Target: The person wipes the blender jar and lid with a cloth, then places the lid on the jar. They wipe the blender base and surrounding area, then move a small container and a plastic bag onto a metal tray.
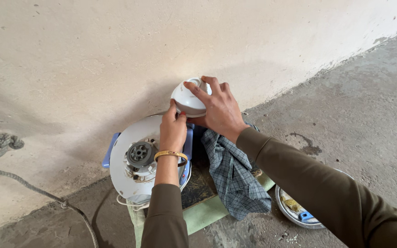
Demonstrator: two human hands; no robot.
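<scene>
- Progress, judged from how things lie: white disc [132,158] of what looks like a small appliance sits face up w/ its grey hub [139,154] and inner parts bare, so the cover seems already off. Dome [187,98], white and rounded, is lifted clear of the disc and up near the wall [116,55], above and to the right of the hub.
- Right hand [219,110] is on top of the dome, fingers [197,89] spread and curled over it, thumb side toward the small round opening at its top: a firm hold.
- Left hand [172,128] meets the dome's lower edge, fingers bunched and pressed on the rim; looks like pinching or steadying, but can't tell if it truly clamps or only touches. Gold bangle [171,154] on that wrist.
- Left to do, as a guess only: hub area is still exposed and nothing is seated on it; whether the dome belongs there isn't clear.
- Nearby: checked cloth [235,179] just right of the disc, green mat [205,213] under both, metal bowl [295,213] w/ small bits and a blue item by the right sleeve, rope [5,151] along the floor [368,115] at left.
- Hidden or unclear: left forearm covers the disc's right part; blue tabs [110,149] at its edges only partly show; dome's underside not visible; bowl is half cut off by the right arm; the dark patch under the cloth is hard to make out.
</scene>
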